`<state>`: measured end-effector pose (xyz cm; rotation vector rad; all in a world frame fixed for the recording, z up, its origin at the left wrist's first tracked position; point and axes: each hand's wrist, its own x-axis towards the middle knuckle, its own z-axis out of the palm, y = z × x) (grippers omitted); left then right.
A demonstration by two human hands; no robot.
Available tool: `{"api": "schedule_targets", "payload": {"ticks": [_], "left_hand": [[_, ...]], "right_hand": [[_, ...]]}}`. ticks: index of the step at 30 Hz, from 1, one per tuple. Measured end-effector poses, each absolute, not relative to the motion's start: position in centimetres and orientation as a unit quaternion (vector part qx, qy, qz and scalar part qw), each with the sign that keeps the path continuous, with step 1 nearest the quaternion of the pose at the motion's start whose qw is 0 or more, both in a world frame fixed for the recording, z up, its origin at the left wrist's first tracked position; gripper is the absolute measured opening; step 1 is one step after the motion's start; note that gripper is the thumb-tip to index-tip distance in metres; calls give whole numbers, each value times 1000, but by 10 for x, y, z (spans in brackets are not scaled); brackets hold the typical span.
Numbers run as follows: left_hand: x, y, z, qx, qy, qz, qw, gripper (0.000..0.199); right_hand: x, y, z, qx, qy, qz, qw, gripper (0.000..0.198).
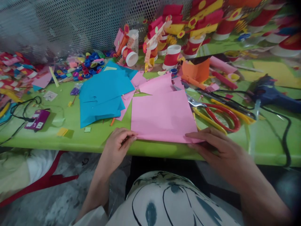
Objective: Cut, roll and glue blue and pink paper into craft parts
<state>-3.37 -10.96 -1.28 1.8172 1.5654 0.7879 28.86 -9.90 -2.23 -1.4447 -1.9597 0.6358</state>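
Note:
A pink sheet of paper [162, 113] lies at the front edge of the green table, its near edge turned up in a narrow fold. My left hand [118, 142] pinches the left end of that edge between thumb and fingers. At the right end, my right hand [211, 142] grips the same edge, fingers on top and thumb beneath. Just left of the sheet is a pile of blue paper [105, 91]. Red-handled scissors [221, 117] rest close to the sheet's right side, with yellow handles [207, 121] under them.
Paper cups with red bands [172, 57] and paper figures stand along the back. A dark blue glue gun [275, 94] with a black cable lies at the right. A purple box with wires [37, 120] sits at the left. Colourful small pieces [87, 64] are heaped behind the blue paper.

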Motion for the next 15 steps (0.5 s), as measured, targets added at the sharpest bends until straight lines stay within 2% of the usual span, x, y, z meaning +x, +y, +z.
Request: {"api": "schedule_targets", "payload": {"ticks": [7, 15], "left_hand": [[-34, -109, -14, 685, 591, 299, 303, 19], [-28, -110, -11, 711, 607, 255, 249, 20]], "right_hand": [[291, -96, -21, -543, -735, 268, 305, 22], [287, -97, -18, -566, -728, 256, 289, 30]]}}
